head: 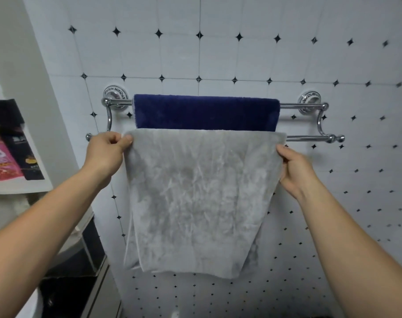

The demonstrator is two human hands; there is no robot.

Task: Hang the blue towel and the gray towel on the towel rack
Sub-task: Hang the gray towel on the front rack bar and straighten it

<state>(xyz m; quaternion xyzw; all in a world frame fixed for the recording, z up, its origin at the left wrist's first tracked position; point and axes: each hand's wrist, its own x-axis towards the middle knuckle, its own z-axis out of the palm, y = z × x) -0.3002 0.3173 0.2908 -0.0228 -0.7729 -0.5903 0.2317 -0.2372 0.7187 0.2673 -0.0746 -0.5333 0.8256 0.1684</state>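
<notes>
left hand (104,154): fingers curled in, thumb and fingertips pinching the upper left corner of the gray towel (195,198), right at the front bar. Knuckles face the camera, forearm comes up from lower left.
right hand (294,172): fingers tucked behind the towel's right edge a little below the top fold, thumb in front, so it's closed on the fabric edge. Fingertips hidden behind the cloth, can't tell how far they wrap.
gray towel: draped over the front, lower bar of the towel rack (310,138), top fold runs straight along the bar. Hangs flat, narrowing toward the bottom from the wide-angle view. A second layer peeks out behind at the lower right and lower left. Plush nap, brushed streaks light and dark.
blue towel (206,112): dark navy, over the rear, upper bar, roughly centred. Its lower part is covered by the gray towel's top edge. Neither hand touches it.
towel rack: chrome double bar, two round wall mounts with patterned rings, bare bar ends showing on both sides of the towels.
wall (241,56): white tiles with small black diamond insets.
left side: shelf (20,187) with a pink packet (2,161) and a dark packet beside it.
</notes>
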